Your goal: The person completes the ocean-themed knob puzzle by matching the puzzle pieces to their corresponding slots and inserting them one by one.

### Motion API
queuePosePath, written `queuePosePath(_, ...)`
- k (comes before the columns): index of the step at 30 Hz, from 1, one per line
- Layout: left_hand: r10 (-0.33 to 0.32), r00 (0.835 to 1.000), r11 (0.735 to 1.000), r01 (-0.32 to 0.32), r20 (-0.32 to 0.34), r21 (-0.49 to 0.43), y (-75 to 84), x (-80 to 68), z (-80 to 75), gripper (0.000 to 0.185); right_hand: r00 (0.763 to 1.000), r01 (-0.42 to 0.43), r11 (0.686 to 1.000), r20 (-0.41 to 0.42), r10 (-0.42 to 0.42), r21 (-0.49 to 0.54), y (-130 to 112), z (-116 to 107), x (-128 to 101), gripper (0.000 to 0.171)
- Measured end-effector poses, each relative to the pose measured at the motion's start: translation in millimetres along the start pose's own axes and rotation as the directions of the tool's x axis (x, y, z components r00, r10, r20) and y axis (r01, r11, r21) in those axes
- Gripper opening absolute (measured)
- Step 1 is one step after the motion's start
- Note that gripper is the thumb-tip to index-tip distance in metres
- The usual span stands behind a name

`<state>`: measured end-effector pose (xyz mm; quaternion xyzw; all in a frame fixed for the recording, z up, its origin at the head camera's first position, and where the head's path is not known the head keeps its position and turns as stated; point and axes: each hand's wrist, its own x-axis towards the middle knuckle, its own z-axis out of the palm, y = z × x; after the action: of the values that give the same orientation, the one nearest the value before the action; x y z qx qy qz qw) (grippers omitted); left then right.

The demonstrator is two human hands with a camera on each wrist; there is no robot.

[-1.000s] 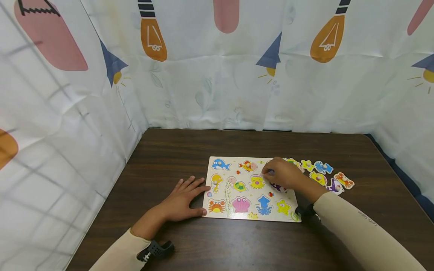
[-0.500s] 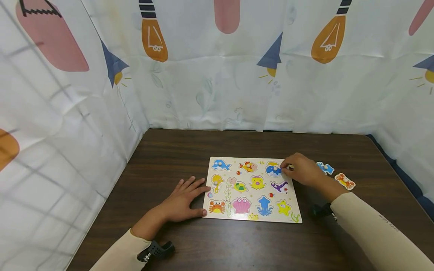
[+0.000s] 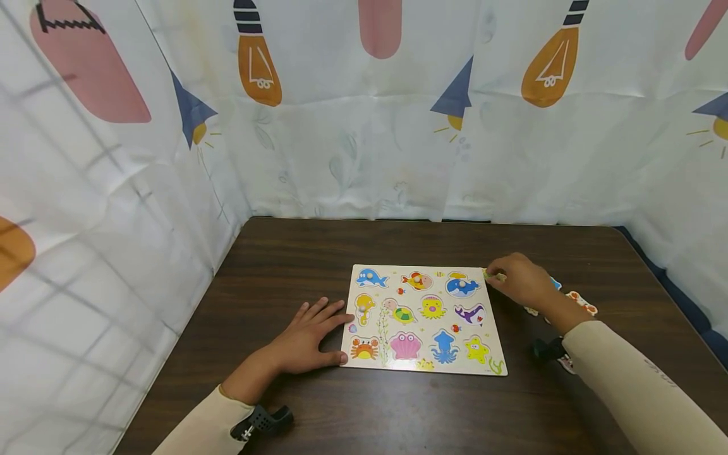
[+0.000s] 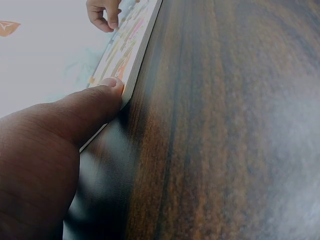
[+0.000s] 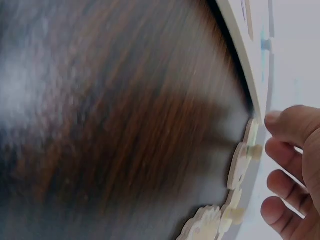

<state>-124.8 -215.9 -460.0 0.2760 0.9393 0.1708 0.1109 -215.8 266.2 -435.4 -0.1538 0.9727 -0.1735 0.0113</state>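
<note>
A white sea-animal peg puzzle board lies on the table. My left hand rests beside its left edge with fingers spread; in the left wrist view the thumb presses on the board's corner. At the top right corner, my right hand has curled fingers and pinches a small green puzzle piece, mostly hidden under the hand. In the right wrist view, the thumb is beside the board's edge. A blue whale piece with a knob sits in the board's upper right recess.
Loose knobbed pieces lie right of the board, partly hidden by the right arm, including an orange one and a blue one. Several show edge-on in the right wrist view. A printed white curtain stands behind the dark wooden table.
My right hand has moved right, from over the board and the whale piece to the green piece at the corner. The whale piece is now uncovered. My left hand has stayed put.
</note>
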Motion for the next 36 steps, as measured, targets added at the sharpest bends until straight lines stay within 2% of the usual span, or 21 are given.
queuePosePath(8,-0.005,1.000,1.000,0.005,0.001,-0.007,1.0,-0.2,-0.2,0.079,0.997,-0.070,0.997,0.011,0.070,-0.036,6,0,3,0.028)
queuePosePath(22,-0.003,1.000,1.000,0.003,-0.003,-0.001,2.4,-0.5,-1.1,0.080,0.999,-0.008,1.000,0.044,0.009,-0.019,10,-1,5,0.022)
queuePosePath(36,0.005,1.000,1.000,-0.005,-0.008,-0.012,3.2,-0.7,-2.1,0.078,0.999,-0.038,0.999,0.032,0.039,-0.031,16,-7,-1,0.018)
